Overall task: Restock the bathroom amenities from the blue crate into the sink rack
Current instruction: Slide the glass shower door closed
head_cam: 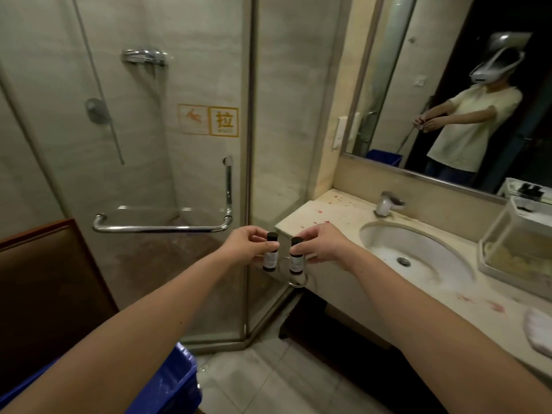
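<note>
Both arms stretched out. The left hand (248,244) pinches the left bottle (271,253) high on its body, just under the dark cap. The right hand (324,247) pinches the right bottle (296,257) the same way. Both bottles are upright, side by side between the two hands, close but not touching. Directly below the right hand's bottle is a chrome ring of the rack (296,282), fixed at the corner of the table (325,215). Most of the rack is hidden behind the bottles, so I cannot tell how many openings it has. The blue crate (173,380) sits far back, under the left forearm.

Likely risks:
- The grips are fingertip only and high up, so a bottle could swing or slip on the way down.
- A bottle that misses the ring has only the floor (268,377) beneath it, off the table edge.
- Lowering both together may knock them against each other.
- The shower glass (191,162) stands close beyond the left hand.
</note>
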